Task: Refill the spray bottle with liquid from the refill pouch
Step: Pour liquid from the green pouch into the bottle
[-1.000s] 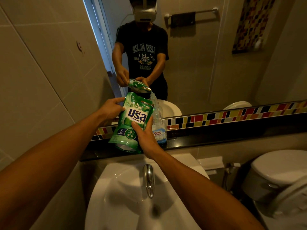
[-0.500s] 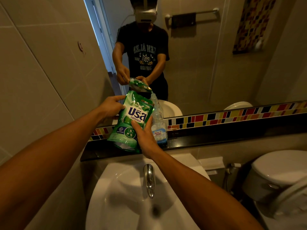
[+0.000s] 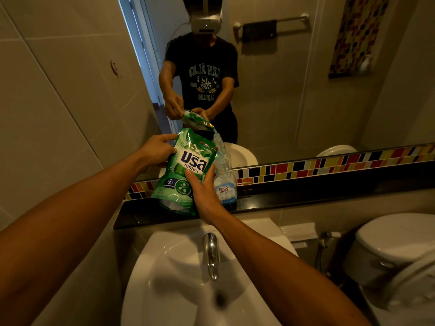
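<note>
A green refill pouch [image 3: 186, 170] is held tilted to the right over the black ledge [image 3: 306, 198]. My left hand [image 3: 156, 150] grips its upper left edge. My right hand [image 3: 202, 191] supports its lower right side from the front. Right beside it stands a clear bottle [image 3: 224, 182] with a blue-and-white label and no spray head, partly hidden by the pouch and my right hand. The pouch's top corner leans over the bottle's open neck [image 3: 217, 137]. In the mirror a thin pale stream runs from the pouch's corner down to the bottle neck.
A white basin [image 3: 164, 278] with a chrome tap [image 3: 211, 255] lies below the ledge. A toilet [image 3: 395, 245] stands at the right. A mirror [image 3: 306, 90] above a band of coloured tiles [image 3: 329, 164] reflects a person wearing a headset. A tiled wall is at the left.
The pouch has tipped a little further toward the bottle neck. Both hands keep their grip in the same places.
</note>
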The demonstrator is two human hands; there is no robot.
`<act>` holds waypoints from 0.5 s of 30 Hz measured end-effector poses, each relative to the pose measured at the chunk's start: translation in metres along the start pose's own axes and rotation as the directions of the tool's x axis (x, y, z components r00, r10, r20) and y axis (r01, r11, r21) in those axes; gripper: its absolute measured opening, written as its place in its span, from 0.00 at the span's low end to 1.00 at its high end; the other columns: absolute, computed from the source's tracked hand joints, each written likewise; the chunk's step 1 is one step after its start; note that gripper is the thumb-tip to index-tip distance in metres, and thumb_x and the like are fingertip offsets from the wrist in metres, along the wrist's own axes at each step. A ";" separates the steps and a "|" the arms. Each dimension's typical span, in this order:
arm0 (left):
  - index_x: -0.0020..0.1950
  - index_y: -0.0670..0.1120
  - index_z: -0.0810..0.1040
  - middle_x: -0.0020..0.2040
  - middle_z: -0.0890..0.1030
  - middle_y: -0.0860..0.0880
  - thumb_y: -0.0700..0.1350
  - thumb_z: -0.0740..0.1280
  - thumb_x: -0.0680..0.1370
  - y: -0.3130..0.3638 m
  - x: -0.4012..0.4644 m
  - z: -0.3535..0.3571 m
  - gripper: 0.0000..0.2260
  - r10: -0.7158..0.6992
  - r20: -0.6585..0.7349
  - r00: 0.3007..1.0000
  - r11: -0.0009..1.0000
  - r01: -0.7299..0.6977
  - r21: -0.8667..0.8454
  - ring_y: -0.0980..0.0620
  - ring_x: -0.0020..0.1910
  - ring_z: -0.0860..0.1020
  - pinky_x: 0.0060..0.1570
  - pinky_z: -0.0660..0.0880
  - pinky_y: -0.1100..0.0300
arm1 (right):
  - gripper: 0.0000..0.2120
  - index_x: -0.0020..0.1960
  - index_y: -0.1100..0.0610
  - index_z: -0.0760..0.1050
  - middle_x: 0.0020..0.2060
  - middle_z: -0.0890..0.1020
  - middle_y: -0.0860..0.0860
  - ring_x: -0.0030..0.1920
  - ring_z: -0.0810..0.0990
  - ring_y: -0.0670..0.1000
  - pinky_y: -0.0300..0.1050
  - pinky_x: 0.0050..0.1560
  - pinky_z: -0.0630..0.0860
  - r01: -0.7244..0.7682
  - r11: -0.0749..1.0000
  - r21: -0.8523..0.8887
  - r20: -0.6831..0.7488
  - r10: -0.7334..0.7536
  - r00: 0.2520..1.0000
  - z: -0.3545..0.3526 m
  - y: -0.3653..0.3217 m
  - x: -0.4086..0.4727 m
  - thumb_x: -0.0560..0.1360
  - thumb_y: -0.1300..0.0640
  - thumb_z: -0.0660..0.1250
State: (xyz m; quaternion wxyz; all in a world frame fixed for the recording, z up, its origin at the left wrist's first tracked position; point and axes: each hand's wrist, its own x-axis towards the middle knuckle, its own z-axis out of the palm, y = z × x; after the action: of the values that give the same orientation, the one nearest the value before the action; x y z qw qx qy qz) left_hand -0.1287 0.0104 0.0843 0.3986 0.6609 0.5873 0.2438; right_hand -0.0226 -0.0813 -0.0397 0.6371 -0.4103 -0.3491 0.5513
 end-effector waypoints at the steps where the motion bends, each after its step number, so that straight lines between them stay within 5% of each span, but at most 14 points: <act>1: 0.74 0.55 0.72 0.57 0.84 0.39 0.36 0.60 0.81 -0.001 0.001 -0.001 0.24 0.000 0.000 1.000 1.000 0.000 0.004 0.44 0.49 0.79 0.51 0.77 0.46 | 0.48 0.85 0.43 0.39 0.73 0.76 0.57 0.68 0.81 0.59 0.65 0.68 0.79 -0.003 1.000 0.004 0.001 0.003 1.000 0.001 0.000 0.000 0.80 0.50 0.70; 5: 0.74 0.55 0.72 0.58 0.83 0.38 0.36 0.60 0.81 0.001 0.000 -0.003 0.23 0.002 0.007 1.000 1.000 -0.002 0.006 0.44 0.50 0.80 0.55 0.78 0.44 | 0.48 0.85 0.42 0.38 0.73 0.76 0.57 0.68 0.81 0.59 0.64 0.68 0.79 -0.002 1.000 0.021 0.004 0.002 1.000 0.003 -0.003 -0.002 0.80 0.50 0.71; 10: 0.75 0.54 0.71 0.57 0.83 0.39 0.35 0.60 0.81 0.005 -0.004 -0.004 0.24 0.003 0.012 1.000 1.000 -0.003 -0.004 0.46 0.48 0.81 0.43 0.80 0.53 | 0.45 0.85 0.43 0.38 0.73 0.75 0.57 0.68 0.81 0.58 0.61 0.67 0.79 0.005 1.000 0.031 0.002 -0.005 1.000 0.003 -0.007 -0.005 0.83 0.54 0.68; 15: 0.75 0.54 0.71 0.56 0.84 0.39 0.35 0.60 0.81 0.006 -0.006 -0.005 0.24 0.011 0.004 1.000 1.000 -0.011 0.010 0.46 0.48 0.81 0.44 0.80 0.52 | 0.44 0.85 0.43 0.40 0.72 0.76 0.57 0.68 0.81 0.58 0.61 0.67 0.79 0.006 0.999 0.032 -0.009 -0.005 1.000 0.006 -0.008 -0.006 0.83 0.55 0.68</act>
State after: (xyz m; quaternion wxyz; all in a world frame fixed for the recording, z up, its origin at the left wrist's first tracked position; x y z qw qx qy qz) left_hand -0.1304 0.0061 0.0927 0.3953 0.6666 0.5839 0.2417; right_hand -0.0253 -0.0870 -0.0297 0.6466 -0.4015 -0.3387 0.5532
